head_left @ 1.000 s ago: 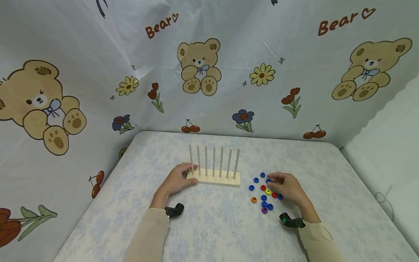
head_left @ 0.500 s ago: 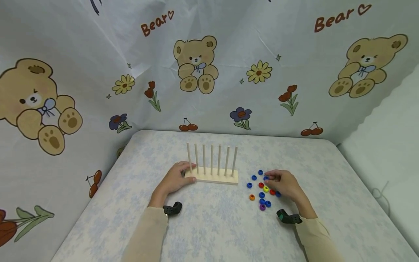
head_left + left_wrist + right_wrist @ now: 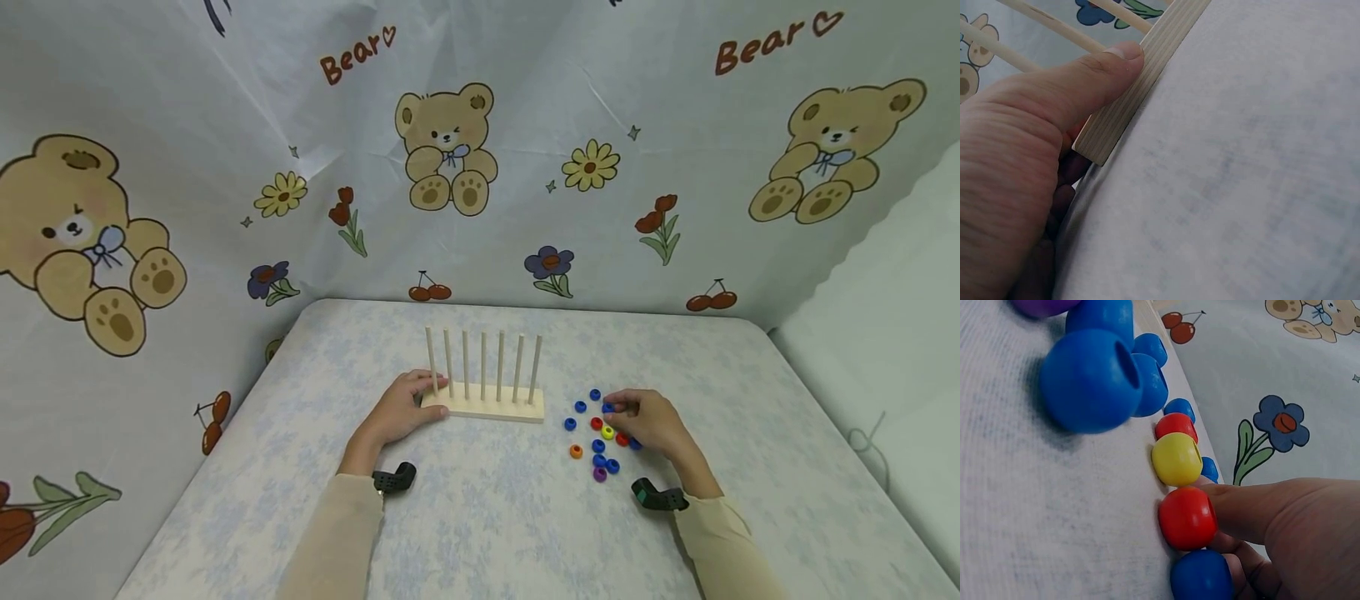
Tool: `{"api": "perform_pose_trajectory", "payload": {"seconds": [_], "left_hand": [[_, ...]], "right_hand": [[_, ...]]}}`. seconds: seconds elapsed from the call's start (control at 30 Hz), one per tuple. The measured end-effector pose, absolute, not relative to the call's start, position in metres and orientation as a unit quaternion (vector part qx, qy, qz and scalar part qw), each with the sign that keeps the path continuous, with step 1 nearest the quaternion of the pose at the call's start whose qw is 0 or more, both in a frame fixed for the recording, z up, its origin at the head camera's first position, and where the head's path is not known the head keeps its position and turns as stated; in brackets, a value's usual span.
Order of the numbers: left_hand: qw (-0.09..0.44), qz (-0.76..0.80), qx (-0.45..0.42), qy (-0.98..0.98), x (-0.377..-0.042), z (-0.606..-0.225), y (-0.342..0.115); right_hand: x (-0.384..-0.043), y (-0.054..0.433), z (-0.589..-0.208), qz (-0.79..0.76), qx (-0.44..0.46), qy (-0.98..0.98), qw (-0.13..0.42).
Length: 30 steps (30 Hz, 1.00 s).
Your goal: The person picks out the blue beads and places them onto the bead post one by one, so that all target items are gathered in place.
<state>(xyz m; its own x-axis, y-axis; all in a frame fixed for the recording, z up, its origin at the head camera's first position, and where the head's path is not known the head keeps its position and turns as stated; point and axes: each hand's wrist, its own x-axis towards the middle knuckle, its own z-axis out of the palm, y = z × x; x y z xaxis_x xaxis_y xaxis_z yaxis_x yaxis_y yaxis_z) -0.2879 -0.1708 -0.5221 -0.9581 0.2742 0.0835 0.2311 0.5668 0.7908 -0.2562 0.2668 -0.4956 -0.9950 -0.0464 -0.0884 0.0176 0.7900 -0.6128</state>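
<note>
One white, blue-mottled table (image 3: 480, 533) carries, toward its far edge, a pale wooden rack (image 3: 487, 408) with seven upright pegs. The left hand (image 3: 397, 412) grips the rack's left end, thumb on the front. The right hand (image 3: 652, 420) curves thumb and forefinger, slightly parted, about a small round blue bead (image 3: 608, 408); whether they pinch it, I can't tell. Alongside, between rack and table's right edge, lie glossy red beads (image 3: 622, 439), a yellow bead (image 3: 607, 432), an orange bead (image 3: 576, 452), a purple bead (image 3: 600, 475) and more blue beads (image 3: 570, 424).

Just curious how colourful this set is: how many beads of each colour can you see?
Round blue beads with holes: 8
Round red beads: 2
Round yellow bead: 1
Round orange bead: 1
Round purple bead: 1
Total visible: 13
</note>
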Motion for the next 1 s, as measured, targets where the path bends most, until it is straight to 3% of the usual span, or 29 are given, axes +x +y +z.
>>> {"api": "perform_pose_trajectory", "payload": {"seconds": [1.0], "left_hand": [[0.028,0.439,0.148,0.886,-0.2845,-0.5181,-0.1692]], "right_hand": [[-0.2542,0.2719,-0.4925,-0.327,-0.021,0.945,0.024]]}}
